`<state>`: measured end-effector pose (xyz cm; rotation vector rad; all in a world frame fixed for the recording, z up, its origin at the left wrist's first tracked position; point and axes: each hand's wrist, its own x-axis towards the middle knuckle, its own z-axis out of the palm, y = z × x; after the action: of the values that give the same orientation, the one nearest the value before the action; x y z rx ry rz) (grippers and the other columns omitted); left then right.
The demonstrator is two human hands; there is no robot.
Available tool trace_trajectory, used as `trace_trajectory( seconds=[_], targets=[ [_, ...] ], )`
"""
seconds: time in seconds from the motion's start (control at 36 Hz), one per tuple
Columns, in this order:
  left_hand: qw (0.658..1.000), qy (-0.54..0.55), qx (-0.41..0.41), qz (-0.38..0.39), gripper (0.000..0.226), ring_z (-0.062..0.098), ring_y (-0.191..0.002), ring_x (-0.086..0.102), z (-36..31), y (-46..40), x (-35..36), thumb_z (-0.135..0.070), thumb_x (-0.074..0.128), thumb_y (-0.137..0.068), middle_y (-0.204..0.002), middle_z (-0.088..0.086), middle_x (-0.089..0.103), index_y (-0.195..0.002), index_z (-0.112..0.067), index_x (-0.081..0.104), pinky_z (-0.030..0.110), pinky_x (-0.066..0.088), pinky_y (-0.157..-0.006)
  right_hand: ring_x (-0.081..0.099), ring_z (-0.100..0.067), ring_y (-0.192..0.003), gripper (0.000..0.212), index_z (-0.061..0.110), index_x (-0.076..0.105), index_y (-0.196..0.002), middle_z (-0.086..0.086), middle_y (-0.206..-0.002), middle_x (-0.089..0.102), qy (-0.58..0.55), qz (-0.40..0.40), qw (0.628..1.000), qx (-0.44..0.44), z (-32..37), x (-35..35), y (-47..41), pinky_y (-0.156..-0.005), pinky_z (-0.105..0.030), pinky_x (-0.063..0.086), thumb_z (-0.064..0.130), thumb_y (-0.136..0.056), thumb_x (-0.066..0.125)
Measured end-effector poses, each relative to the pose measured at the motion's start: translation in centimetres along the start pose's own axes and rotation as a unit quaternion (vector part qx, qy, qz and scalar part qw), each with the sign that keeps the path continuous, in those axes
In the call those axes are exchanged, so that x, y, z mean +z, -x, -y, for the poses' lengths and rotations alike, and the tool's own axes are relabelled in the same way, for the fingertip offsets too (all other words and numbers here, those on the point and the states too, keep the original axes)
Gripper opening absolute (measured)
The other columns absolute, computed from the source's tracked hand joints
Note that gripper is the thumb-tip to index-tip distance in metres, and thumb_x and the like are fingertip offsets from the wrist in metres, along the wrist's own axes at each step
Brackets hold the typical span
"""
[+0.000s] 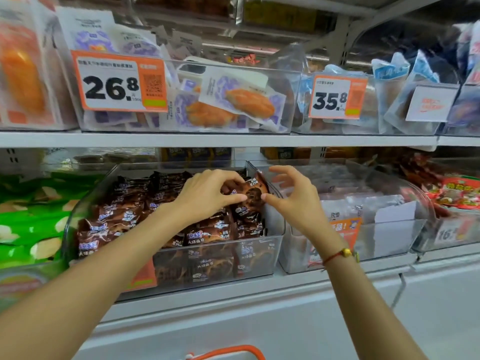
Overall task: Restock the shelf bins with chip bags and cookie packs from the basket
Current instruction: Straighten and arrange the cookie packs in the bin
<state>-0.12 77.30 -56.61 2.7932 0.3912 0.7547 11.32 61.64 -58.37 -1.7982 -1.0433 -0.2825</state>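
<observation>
Left hand [207,193] is up over the cookie bin [181,261], fingers curled, pinching one brown cookie pack [253,194] by its left edge between thumb and fingertips. Right hand [293,196] meets it from the other side: thumb and forefinger pinch the pack's right edge, the other fingers fanned up and loosely bent above. So the pack sits squarely between the two hands, held tilted, just above the heap of matching packs at the bin's back right corner, hard against the clear wall shared with the next bin [363,229].

Both forearms reach up from the bottom of the frame and converge on the pack, the left crossing over the bin's front wall. A red cord bracelet [337,255] with a gold bead rides on the right wrist.

The cookie bin is heaped with brown packs, most lying flat, some standing at the front. Green chip bags [28,224] fill the bin to the left. On the shelf above, a clear bin of pastry packs [233,105] carries a 26.8 tag [119,81], and a 35.8 tag [337,97] hangs further right. An orange basket handle [228,350] peeks in at the bottom edge.
</observation>
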Motion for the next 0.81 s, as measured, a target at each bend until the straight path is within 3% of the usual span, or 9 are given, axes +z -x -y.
trace_trajectory(
  seconds=[0.11, 0.25, 0.36, 0.5, 0.64, 0.81],
  targets=[
    [0.998, -0.064, -0.015, -0.004, 0.044, 0.013, -0.093, 0.065, 0.7, -1.2, 0.0, -0.055, 0.066, -0.082, -0.098, -0.006, 0.072, -0.120, -0.035, 0.064, 0.029, 0.047, -0.071, 0.044, -0.019, -0.115, 0.060, 0.022, 0.049, -0.131, -0.001, -0.120, 0.051, 0.070, -0.003, 0.997, 0.011, -1.4, 1.1, 1.2, -0.092, -0.027, 0.035, 0.016, -0.077, 0.074],
    [0.989, -0.143, 0.011, 0.036, 0.050, 0.022, -0.108, 0.061, -0.6, -3.1, 0.5, -0.052, 0.067, -0.082, -0.118, -0.002, 0.068, -0.127, -0.031, 0.061, 0.030, 0.042, -0.075, 0.051, -0.031, -0.110, 0.067, 0.015, 0.047, -0.135, -0.006, -0.136, 0.040, 0.138, 0.008, 0.990, -0.021, -2.8, 2.6, 2.8, -0.087, -0.042, 0.046, 0.006, -0.073, 0.069],
    [0.975, -0.193, 0.037, 0.103, 0.047, 0.022, -0.110, 0.059, -1.1, -4.4, 1.8, -0.045, 0.068, -0.084, -0.122, -0.001, 0.065, -0.128, -0.031, 0.060, 0.029, 0.036, -0.074, 0.052, -0.029, -0.109, 0.072, 0.017, 0.040, -0.141, -0.005, -0.140, 0.035, 0.151, 0.007, 0.988, -0.022, -3.1, 2.9, 2.9, -0.082, -0.038, 0.048, 0.008, -0.075, 0.069],
    [0.977, -0.154, 0.000, 0.148, 0.047, 0.021, -0.116, 0.054, -0.8, -5.2, 2.3, -0.043, 0.068, -0.085, -0.127, -0.001, 0.061, -0.129, -0.028, 0.060, 0.028, 0.036, -0.079, 0.052, -0.029, -0.108, 0.074, 0.020, 0.040, -0.141, -0.005, -0.141, 0.034, 0.162, 0.003, 0.986, -0.022, -3.3, 3.1, 2.8, -0.082, -0.039, 0.049, 0.010, -0.074, 0.072],
    [0.979, -0.163, -0.007, 0.120, 0.043, 0.020, -0.106, 0.060, -1.2, -5.3, 2.5, -0.037, 0.071, -0.084, -0.121, 0.000, 0.064, -0.125, -0.023, 0.063, 0.029, 0.041, -0.073, 0.052, -0.029, -0.110, 0.072, 0.018, 0.044, -0.137, -0.006, -0.140, 0.035, 0.166, -0.003, 0.986, -0.023, -3.1, 3.2, 2.7, -0.086, -0.041, 0.048, 0.010, -0.073, 0.074],
    [0.984, -0.136, -0.012, 0.110, 0.038, 0.014, -0.093, 0.057, -1.2, -5.1, 2.5, -0.037, 0.076, -0.079, -0.105, -0.006, 0.067, -0.113, -0.029, 0.064, 0.029, 0.039, -0.070, 0.053, -0.029, -0.108, 0.063, 0.015, 0.050, -0.132, -0.006, -0.140, 0.035, 0.177, 0.001, 0.984, -0.025, -3.2, 3.2, 2.7, -0.087, -0.042, 0.050, 0.012, -0.073, 0.074]
  ],
)
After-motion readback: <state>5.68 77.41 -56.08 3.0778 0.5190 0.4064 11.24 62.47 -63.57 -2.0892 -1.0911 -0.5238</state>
